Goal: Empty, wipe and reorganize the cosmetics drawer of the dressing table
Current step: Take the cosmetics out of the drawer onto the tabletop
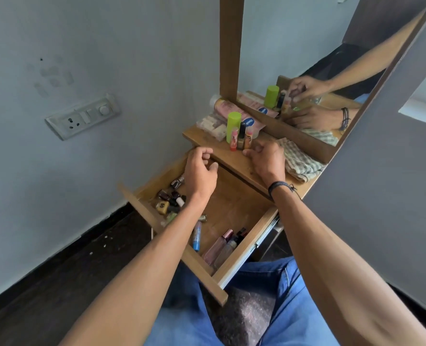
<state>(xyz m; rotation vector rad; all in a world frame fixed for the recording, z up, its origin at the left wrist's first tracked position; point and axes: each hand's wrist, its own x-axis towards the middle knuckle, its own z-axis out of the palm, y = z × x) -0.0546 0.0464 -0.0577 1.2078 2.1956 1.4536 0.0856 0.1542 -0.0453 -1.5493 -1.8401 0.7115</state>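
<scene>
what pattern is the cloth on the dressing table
The cloth has a pale green-and-cream check, clearest in the head view.

Bottles lie in the drawer below the shelf.

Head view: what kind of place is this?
Probably a home bedroom's dressing corner: mirror over a wooden dressing table, its open drawer holding nail polish bottles, household switchboard on the wall.
</scene>
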